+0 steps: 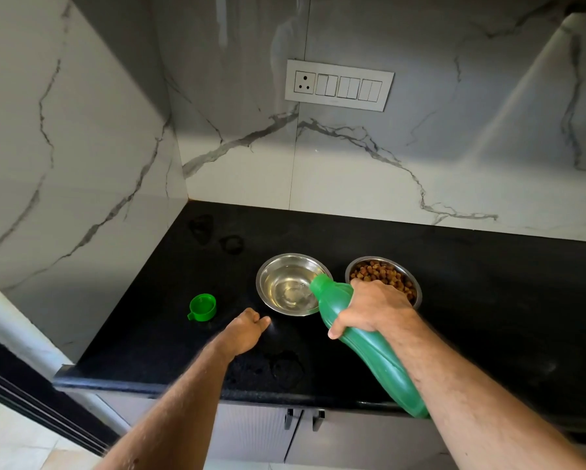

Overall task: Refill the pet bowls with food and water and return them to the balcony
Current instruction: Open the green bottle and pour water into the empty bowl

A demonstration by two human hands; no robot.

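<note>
The round shiny steel water bowl sits on the black counter, and it has some water in it. Your right hand has its grip tight around the tall green plastic bottle, tipped so the open mouth hangs over the bowl's near right rim. Keep the mouth over the middle of the bowl and tip slowly, so nothing splashes out. Stop before the water gets near the top, because you must carry it after. Your left hand is low, just in front of the bowl, fingers curled loosely, holding nothing. The steel bowl of brown pet food sits just beside, on the right. The little green cap lies to the left.
</note>
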